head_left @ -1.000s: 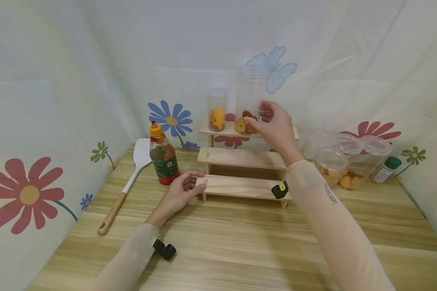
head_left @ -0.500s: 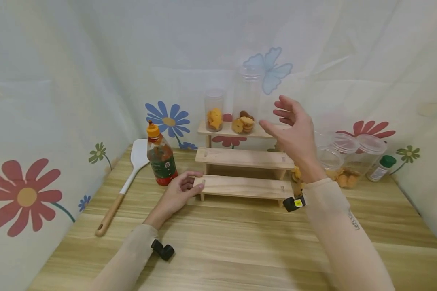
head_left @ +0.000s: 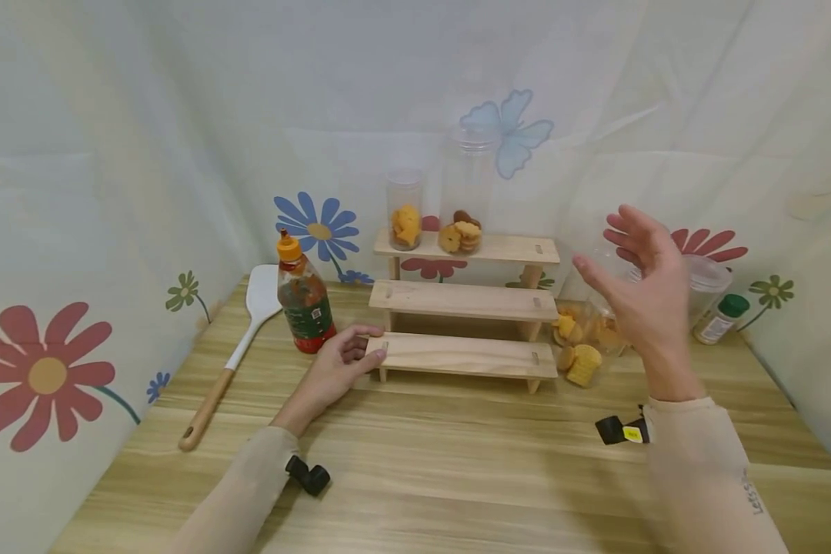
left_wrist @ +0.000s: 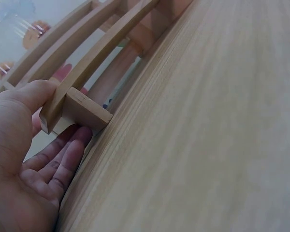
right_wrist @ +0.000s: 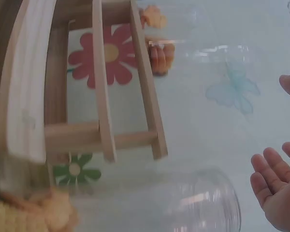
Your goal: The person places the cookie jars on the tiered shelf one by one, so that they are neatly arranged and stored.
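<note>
The right hand [head_left: 647, 296] has moved rightward, fingers [head_left: 639, 221] spread, while left fingers [left_wrist: 70, 162] pinch a pale three-tier wooden rack [head_left: 464, 355].

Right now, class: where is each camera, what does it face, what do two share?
Head: on the head, facing forward and down at the wooden rack; left hand, right hand and sleeves show.
Left wrist: on that wrist, facing along the table to the rack; left hand shows.
Right wrist: on that wrist, facing rack and backdrop; part of the right hand shows.
Shared: head and right wrist show the blue butterfly.
</note>
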Demonstrator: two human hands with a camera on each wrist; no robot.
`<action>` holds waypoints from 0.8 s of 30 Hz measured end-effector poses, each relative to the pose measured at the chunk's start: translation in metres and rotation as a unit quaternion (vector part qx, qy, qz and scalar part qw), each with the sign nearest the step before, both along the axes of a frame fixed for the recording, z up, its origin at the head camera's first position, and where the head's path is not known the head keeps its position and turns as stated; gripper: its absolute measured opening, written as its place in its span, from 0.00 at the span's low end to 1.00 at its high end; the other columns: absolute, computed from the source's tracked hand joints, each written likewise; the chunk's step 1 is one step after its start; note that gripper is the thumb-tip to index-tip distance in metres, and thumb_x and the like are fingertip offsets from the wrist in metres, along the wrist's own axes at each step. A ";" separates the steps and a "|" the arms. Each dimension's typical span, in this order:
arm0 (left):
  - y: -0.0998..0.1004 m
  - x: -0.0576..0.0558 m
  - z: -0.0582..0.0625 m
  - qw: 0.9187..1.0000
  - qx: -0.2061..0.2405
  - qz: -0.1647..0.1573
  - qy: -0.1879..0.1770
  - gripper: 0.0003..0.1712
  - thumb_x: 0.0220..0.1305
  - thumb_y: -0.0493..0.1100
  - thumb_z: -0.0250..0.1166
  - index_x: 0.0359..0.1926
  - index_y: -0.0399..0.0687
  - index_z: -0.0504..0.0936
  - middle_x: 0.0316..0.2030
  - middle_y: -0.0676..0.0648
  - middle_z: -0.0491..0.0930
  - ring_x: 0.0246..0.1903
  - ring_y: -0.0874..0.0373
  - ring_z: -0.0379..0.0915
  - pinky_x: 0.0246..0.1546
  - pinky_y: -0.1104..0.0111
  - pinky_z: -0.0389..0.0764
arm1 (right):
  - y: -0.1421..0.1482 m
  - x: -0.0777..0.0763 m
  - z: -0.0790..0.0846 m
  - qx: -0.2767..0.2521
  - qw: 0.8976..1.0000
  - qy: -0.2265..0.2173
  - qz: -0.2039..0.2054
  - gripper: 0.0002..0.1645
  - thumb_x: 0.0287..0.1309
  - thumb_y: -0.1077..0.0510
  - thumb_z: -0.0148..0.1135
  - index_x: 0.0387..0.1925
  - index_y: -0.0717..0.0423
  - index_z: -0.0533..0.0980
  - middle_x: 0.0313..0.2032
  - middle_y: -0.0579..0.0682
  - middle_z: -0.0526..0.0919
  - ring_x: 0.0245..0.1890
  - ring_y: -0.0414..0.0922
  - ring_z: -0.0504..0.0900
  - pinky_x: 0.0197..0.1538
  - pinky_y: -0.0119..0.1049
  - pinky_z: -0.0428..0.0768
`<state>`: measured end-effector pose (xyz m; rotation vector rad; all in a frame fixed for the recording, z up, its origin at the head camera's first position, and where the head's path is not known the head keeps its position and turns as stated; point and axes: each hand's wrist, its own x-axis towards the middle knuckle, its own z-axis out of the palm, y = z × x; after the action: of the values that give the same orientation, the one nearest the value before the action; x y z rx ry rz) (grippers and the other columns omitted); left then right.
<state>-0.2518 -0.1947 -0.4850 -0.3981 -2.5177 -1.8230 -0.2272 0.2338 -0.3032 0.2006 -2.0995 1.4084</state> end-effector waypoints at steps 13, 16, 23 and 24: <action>0.000 0.000 0.000 1.000 0.006 -0.005 0.000 0.23 0.77 0.48 0.75 0.68 0.52 0.84 0.50 0.39 0.88 0.46 0.48 0.84 0.45 0.68 0.83 | 0.054 0.021 -0.045 -0.033 0.996 -0.067 -0.055 0.45 0.68 0.59 0.80 0.82 0.45 0.71 0.74 0.46 0.79 0.68 0.40 0.78 0.67 0.20 0.73; 0.000 0.000 0.001 1.000 0.005 -0.004 0.000 0.23 0.77 0.48 0.75 0.68 0.52 0.84 0.51 0.40 0.88 0.48 0.49 0.84 0.47 0.68 0.82 | 0.059 0.022 -0.058 -0.019 0.994 -0.091 -0.050 0.47 0.70 0.58 0.79 0.84 0.46 0.68 0.76 0.50 0.77 0.68 0.38 0.76 0.65 0.17 0.72; 0.001 0.001 0.002 1.000 0.004 -0.001 0.000 0.22 0.77 0.48 0.75 0.67 0.52 0.84 0.50 0.40 0.88 0.47 0.49 0.83 0.46 0.68 0.82 | 0.059 0.018 -0.081 -0.009 0.996 -0.085 -0.036 0.48 0.67 0.60 0.81 0.83 0.51 0.68 0.75 0.53 0.76 0.63 0.35 0.77 0.62 0.17 0.73; 0.001 0.001 0.002 1.000 0.004 -0.001 -0.001 0.22 0.77 0.48 0.75 0.67 0.52 0.84 0.51 0.40 0.88 0.47 0.49 0.83 0.46 0.68 0.82 | 0.058 0.017 -0.083 -0.012 0.996 -0.087 -0.034 0.49 0.67 0.60 0.81 0.83 0.52 0.67 0.74 0.53 0.76 0.62 0.34 0.77 0.62 0.17 0.74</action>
<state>-0.2511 -0.1934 -0.4831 -0.3990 -2.5115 -1.8328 -0.2102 0.2917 -0.3863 -0.0048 -2.2057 1.4560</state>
